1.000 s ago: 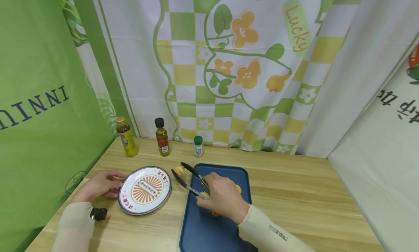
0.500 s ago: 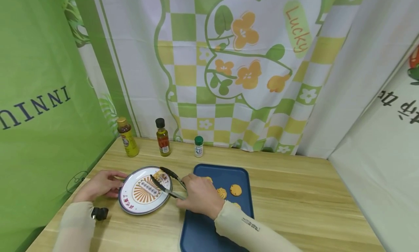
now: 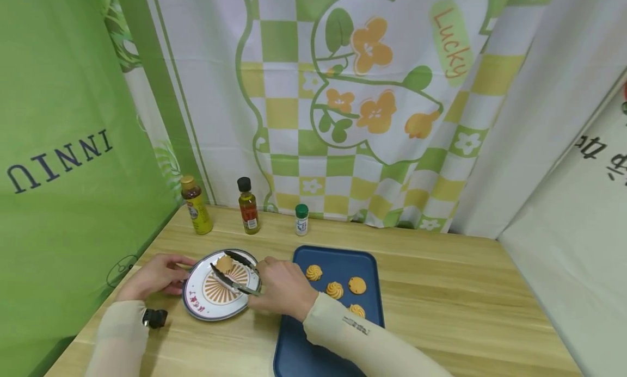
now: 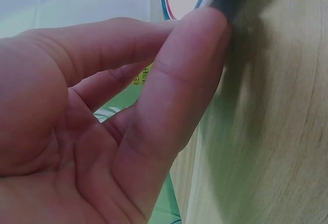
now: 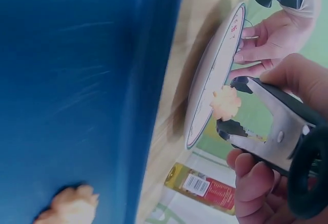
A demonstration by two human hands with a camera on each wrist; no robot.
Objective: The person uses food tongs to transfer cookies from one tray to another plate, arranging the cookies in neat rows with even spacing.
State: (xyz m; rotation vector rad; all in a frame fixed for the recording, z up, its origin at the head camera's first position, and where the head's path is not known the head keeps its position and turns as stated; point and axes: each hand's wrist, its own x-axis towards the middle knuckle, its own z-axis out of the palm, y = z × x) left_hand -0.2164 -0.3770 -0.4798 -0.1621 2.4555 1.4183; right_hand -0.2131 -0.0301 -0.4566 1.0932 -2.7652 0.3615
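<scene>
My left hand [image 3: 158, 276] pinches the left rim of a round white plate [image 3: 208, 310] with a dark blue edge and an orange ray pattern. In the left wrist view, thumb and finger meet at the plate's edge, slightly above the wood. Metal tongs [image 3: 242, 288] with black tips are gripped in my right hand [image 3: 285, 290], reaching over the plate from the right. A golden cookie [image 3: 224, 264] is between the tong tips, over the plate's upper part; the right wrist view shows this cookie [image 5: 225, 103] with a ridged outline.
Right of the plate lies a dark blue tray [image 3: 313, 347] bearing several cookies [image 3: 335, 290]. Along the back stand a yellow-labelled bottle [image 3: 198, 209], an oil bottle [image 3: 249, 208] and a green-capped shaker [image 3: 301, 220]. Curtains enclose the wooden table [image 3: 450, 301].
My right hand has moved left with the tongs and cookie, from the tray's upper left edge to over the plate. Cookies on the tray have come into sight. The left hand stays at the rim.
</scene>
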